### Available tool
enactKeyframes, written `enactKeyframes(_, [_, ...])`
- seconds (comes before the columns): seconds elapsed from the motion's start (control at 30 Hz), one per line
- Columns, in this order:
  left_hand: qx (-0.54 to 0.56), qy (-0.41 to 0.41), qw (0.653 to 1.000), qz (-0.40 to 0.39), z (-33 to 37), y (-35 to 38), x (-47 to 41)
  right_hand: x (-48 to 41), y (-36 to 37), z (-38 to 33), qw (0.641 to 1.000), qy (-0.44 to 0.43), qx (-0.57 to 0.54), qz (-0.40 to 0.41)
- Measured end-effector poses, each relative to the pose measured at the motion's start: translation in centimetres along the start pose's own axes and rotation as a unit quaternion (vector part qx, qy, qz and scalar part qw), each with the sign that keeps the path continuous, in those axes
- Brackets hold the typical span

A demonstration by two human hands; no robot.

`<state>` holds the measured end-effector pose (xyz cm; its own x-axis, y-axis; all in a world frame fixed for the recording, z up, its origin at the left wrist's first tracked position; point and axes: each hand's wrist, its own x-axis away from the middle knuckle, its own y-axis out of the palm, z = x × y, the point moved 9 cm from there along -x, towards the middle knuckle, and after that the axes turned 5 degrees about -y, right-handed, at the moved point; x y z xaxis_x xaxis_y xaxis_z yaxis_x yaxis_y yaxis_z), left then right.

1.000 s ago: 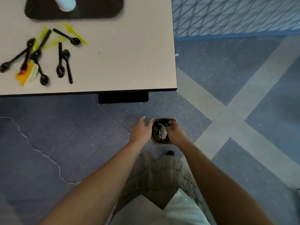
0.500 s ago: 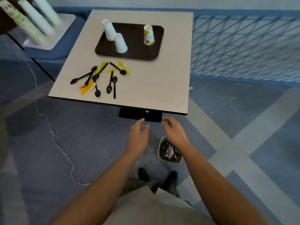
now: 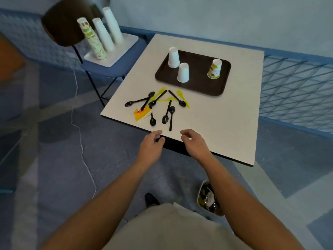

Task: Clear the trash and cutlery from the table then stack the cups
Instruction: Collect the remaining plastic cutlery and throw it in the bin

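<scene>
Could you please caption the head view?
Left hand and right hand hover empty near black spoons; three upturned cups stand on the tray.

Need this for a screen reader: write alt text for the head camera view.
An empty left hand and right hand hover at the edge of a table strewn with black spoons, yellow forks and an orange wrapper. Three upside-down cups stand on a dark tray; a bin sits on the floor.

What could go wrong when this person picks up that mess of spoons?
The black plastic spoons lie crossed over translucent yellow forks near the white table's edge; a hasty grab might flick one onto the floor. The small trash bin stands by the person's shoe and could get kicked.
</scene>
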<state>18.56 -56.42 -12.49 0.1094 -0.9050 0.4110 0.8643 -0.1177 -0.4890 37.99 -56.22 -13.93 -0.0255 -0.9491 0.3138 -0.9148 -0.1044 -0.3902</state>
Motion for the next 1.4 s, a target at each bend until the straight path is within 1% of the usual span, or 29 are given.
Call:
enactKeyframes(0.23, [-0.013, 0.013, 1.000, -0.009, 1.6, -5.9, -6.7, -5.6, 2.8, -4.7, 1.000, -0.003, 0.009, 0.027])
enactKeyframes(0.47, [-0.007, 0.006, 1.000, -0.014, 2.8, -7.7, -13.3, -12.4, 2.8, -5.0, 0.998, 0.032, 0.034, 0.034])
enactKeyframes(0.63, [-0.015, -0.023, 0.999, -0.029, 3.8, -6.9, -18.5, -19.0, 1.3, -3.3, 0.991, 0.067, 0.106, 0.034])
enactKeyframes(0.77, [-0.015, -0.025, 0.999, -0.033, 5.2, -6.3, -22.7, -24.4, -0.3, -1.1, 0.975, 0.112, 0.190, 0.031])
enactKeyframes(0.87, [-0.008, -0.029, 0.999, -0.041, 6.0, -5.9, -25.4, -27.5, -1.2, -0.1, 0.962, 0.113, 0.248, 0.023])
enactKeyframes(1.03, [-0.003, -0.056, 0.997, -0.045, 6.0, -5.9, -28.7, -30.2, -1.7, 0.3, 0.942, 0.129, 0.309, 0.011])
enactKeyframes(1.23, [-0.051, -0.039, 0.991, -0.121, 6.5, -4.7, -31.9, -31.5, -1.6, 0.5, 0.919, 0.148, 0.365, 0.023])
enactKeyframes(1.4, [-0.058, -0.028, 0.984, -0.165, 6.6, -4.6, -33.4, -31.7, -0.8, 0.8, 0.922, 0.149, 0.357, 0.032])
